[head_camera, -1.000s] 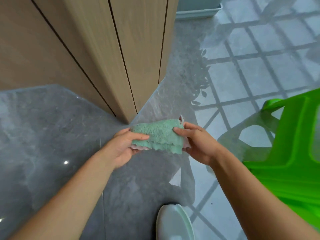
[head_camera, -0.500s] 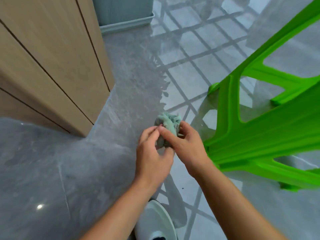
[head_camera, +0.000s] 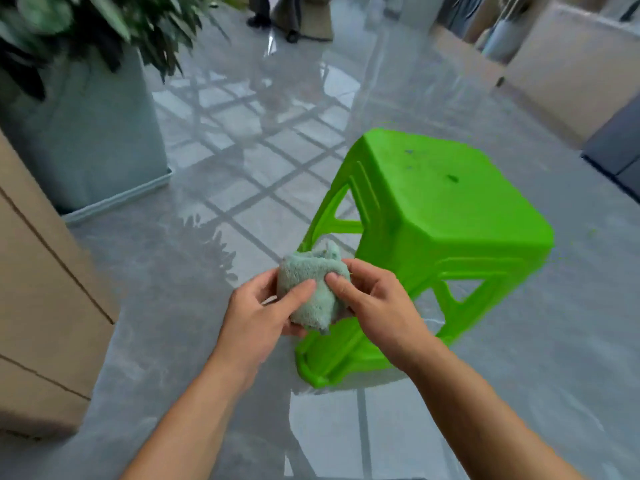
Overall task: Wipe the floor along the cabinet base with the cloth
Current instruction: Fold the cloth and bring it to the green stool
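Observation:
A mint-green fluffy cloth (head_camera: 311,289) is bunched into a wad, held in the air above the glossy grey floor (head_camera: 166,306). My left hand (head_camera: 259,317) grips its left side with the thumb on top. My right hand (head_camera: 377,306) pinches its right side. The light wooden cabinet (head_camera: 41,289) stands at the left edge, its base meeting the floor well to the left of my hands.
A bright green plastic stool (head_camera: 443,216) stands just right of and behind my hands. A pale planter (head_camera: 86,133) with a leafy plant sits beyond the cabinet. Beige cabinets (head_camera: 561,71) line the far right. A person's legs (head_camera: 273,15) show at the top.
The cloth went from spread flat between both hands to a bunched wad. My view swung right and up, away from the cabinet corner, bringing the whole stool and the planter into sight.

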The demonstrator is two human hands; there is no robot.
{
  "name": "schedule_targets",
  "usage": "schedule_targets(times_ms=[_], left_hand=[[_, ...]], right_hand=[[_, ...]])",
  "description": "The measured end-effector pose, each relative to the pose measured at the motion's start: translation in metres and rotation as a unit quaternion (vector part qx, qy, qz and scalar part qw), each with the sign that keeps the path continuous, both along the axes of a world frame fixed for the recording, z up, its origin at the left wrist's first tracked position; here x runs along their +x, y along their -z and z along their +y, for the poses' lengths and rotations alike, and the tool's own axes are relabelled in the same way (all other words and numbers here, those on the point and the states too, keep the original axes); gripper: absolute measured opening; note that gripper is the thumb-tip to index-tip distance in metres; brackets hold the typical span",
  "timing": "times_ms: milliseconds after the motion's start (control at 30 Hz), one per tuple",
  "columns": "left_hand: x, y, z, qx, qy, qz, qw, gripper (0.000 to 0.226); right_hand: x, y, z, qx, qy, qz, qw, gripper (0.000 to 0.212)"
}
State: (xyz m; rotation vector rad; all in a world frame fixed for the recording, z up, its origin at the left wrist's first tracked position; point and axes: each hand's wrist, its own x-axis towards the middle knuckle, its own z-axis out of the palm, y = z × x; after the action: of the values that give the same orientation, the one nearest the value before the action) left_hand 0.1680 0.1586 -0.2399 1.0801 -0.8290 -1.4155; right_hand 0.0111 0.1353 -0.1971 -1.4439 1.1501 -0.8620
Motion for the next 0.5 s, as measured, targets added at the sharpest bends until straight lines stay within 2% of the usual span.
schedule_targets(times_ms=[33, 100, 167, 233, 333, 400, 500], left_hand=[[-0.005, -0.021, -0.006, -0.010, 0.020, -0.019, 1.000, 0.024], [-0.023, -0.066, -0.024, -0.022, 0.032, -0.081, 0.996, 0.040], [-0.046, -0.103, -0.047, -0.040, 0.018, -0.167, 0.985, 0.053], [-0.069, -0.127, -0.073, -0.053, -0.006, -0.264, 0.963, 0.057], [-0.101, -0.135, -0.107, -0.045, 0.016, -0.362, 0.931, 0.050], [-0.118, -0.124, -0.124, -0.037, 0.032, -0.387, 0.921, 0.044], [-0.127, -0.103, -0.140, -0.064, 0.005, -0.395, 0.916, 0.046]], right_hand=[[-0.006, -0.021, -0.001, -0.012, 0.009, -0.003, 1.000, 0.020], [-0.023, -0.062, -0.007, -0.063, 0.059, 0.012, 0.996, 0.023], [-0.039, -0.089, -0.021, -0.149, 0.124, 0.103, 0.976, 0.024], [-0.056, -0.104, -0.044, -0.203, 0.187, 0.217, 0.936, 0.021], [-0.082, -0.102, -0.077, -0.160, 0.216, 0.322, 0.908, 0.018], [-0.098, -0.090, -0.094, -0.115, 0.205, 0.322, 0.917, 0.017], [-0.113, -0.076, -0.110, -0.087, 0.178, 0.225, 0.954, 0.012]])
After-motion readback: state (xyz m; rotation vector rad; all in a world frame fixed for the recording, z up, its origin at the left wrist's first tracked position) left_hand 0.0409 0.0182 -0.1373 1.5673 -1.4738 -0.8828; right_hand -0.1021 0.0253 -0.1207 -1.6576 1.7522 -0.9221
